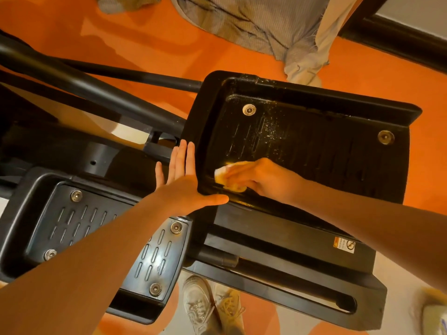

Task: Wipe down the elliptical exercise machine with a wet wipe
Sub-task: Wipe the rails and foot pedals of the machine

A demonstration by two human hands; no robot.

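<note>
Right hand (260, 181) at centre, fingers curled around wet wipe (228, 176), pressing it on near-left corner of right pedal (314, 146). Left hand (183, 180) at 9 o'clock of wipe, fingers straight and together, flat against pedal's outer left rim, thumb along near edge. Left pedal (79, 228) at 8 o'clock. Shoes (210, 308) at 6 o'clock on orange floor (145, 39). Grey cloth (254, 22) at 12 o'clock.

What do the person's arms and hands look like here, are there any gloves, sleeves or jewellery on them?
Both are bare. The left hand and right hand wear no gloves, and no rings show on the fingers in view. Both forearms are uncovered right to the picture's edge, with no sleeve, watch or bracelet on either wrist. The fingernails that can be seen look short and unpainted.
</note>
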